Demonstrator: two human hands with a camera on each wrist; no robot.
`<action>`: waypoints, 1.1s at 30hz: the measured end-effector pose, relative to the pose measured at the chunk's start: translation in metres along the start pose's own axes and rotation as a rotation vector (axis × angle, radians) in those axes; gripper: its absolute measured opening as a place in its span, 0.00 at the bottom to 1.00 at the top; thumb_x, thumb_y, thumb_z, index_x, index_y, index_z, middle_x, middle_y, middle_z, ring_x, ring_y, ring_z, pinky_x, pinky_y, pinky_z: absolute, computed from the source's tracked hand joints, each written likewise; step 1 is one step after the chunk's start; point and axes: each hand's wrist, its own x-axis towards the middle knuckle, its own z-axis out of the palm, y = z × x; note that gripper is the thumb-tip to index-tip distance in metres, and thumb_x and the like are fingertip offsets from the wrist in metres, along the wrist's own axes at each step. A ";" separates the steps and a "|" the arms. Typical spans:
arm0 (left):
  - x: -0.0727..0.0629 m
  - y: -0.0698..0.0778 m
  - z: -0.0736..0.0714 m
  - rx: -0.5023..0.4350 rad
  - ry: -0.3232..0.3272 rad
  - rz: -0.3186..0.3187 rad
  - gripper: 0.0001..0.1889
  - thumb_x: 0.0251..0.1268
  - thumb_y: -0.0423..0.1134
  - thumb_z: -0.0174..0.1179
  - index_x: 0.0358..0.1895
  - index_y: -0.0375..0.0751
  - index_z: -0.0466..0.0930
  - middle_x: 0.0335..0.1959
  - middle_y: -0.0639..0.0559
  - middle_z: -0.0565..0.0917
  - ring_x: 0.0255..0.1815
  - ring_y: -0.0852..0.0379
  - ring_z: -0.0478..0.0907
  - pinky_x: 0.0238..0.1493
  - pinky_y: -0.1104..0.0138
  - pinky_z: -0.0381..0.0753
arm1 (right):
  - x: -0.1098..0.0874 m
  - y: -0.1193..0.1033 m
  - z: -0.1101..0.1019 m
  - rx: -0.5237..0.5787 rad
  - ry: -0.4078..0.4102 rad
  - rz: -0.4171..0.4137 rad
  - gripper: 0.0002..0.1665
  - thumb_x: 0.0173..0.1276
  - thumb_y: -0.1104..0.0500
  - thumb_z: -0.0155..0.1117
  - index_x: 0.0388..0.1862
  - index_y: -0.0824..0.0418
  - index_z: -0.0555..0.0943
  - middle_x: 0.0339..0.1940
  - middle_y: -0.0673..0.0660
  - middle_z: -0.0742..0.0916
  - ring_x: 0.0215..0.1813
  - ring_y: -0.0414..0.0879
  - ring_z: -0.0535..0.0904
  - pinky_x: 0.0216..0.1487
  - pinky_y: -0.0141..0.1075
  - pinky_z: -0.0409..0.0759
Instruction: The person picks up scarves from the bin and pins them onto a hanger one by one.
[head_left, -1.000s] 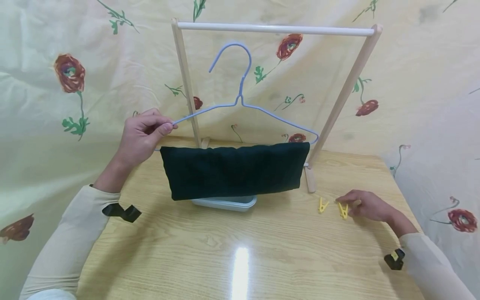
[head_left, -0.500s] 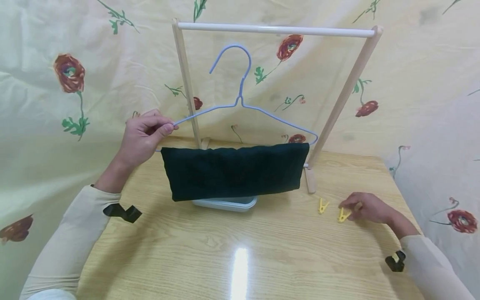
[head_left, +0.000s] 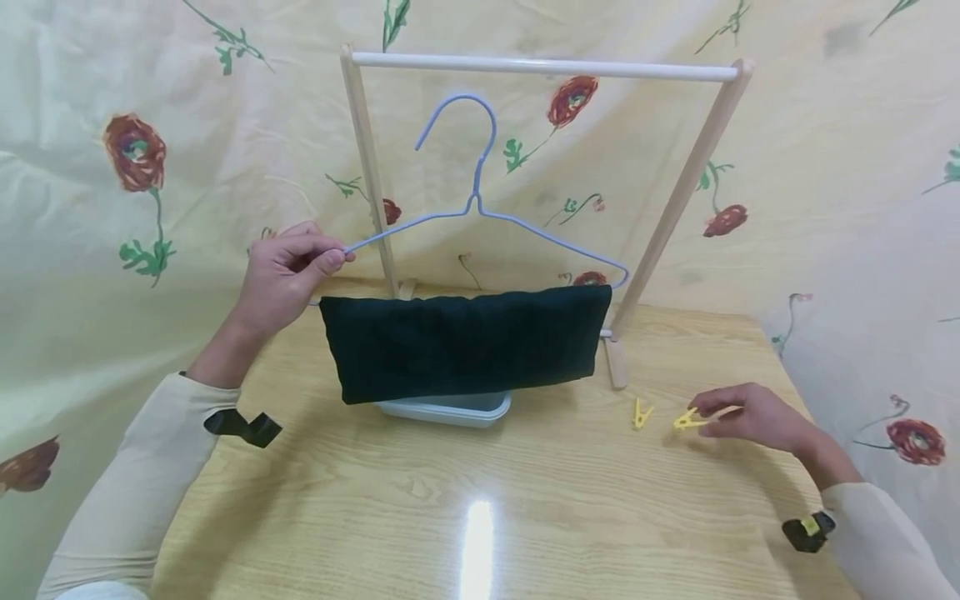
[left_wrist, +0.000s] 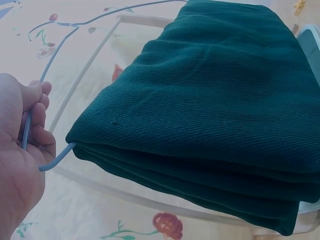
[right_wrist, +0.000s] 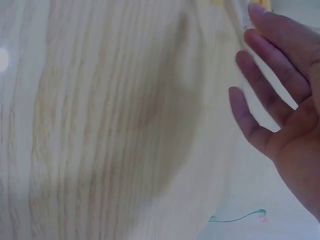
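Note:
My left hand [head_left: 281, 275] grips the left end of a light blue wire clothes hanger [head_left: 477, 177], held up in front of a small rack. Over the hanger's bottom bar drapes a folded dark green cloth [head_left: 465, 346]; its stacked layers show at the near edge in the left wrist view, where the cloth [left_wrist: 210, 95] fills much of the frame. At the right of the table, the thumb and forefinger of my right hand [head_left: 757, 421] pinch a yellow clothespin [head_left: 686, 420]. A second yellow clothespin [head_left: 641, 415] lies on the table just left of it.
Behind the hanger stands a wooden rack with a white top rail [head_left: 547, 67]. A pale blue tray [head_left: 450, 412] sits on the wooden table [head_left: 375, 517], partly hidden beneath the cloth. Flowered fabric [head_left: 225, 167] covers the back and sides.
My right fingers have closed on the right-hand clothespin, which has turned so its handles point toward my hand. The left hand, hanger and cloth stay nearly still; the head view has shifted slightly.

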 end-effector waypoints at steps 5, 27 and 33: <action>0.000 -0.001 0.001 -0.010 0.004 -0.004 0.05 0.63 0.14 0.59 0.38 0.17 0.84 0.25 0.57 0.79 0.25 0.59 0.65 0.24 0.74 0.65 | -0.001 -0.017 -0.005 0.034 0.073 0.065 0.21 0.62 0.63 0.77 0.53 0.67 0.85 0.45 0.57 0.91 0.44 0.38 0.87 0.38 0.29 0.83; 0.005 -0.003 0.006 0.004 0.010 -0.014 0.05 0.63 0.15 0.60 0.38 0.18 0.85 0.26 0.59 0.80 0.24 0.59 0.66 0.24 0.74 0.66 | 0.025 -0.096 -0.015 0.259 0.395 -0.093 0.20 0.61 0.77 0.70 0.54 0.73 0.83 0.45 0.41 0.90 0.43 0.34 0.85 0.44 0.24 0.82; 0.006 -0.002 0.008 0.009 0.012 -0.019 0.05 0.64 0.16 0.61 0.38 0.19 0.85 0.26 0.59 0.81 0.25 0.59 0.67 0.24 0.74 0.67 | 0.041 -0.129 -0.023 0.341 0.451 -0.229 0.20 0.57 0.83 0.68 0.50 0.78 0.83 0.44 0.45 0.91 0.41 0.35 0.85 0.45 0.22 0.81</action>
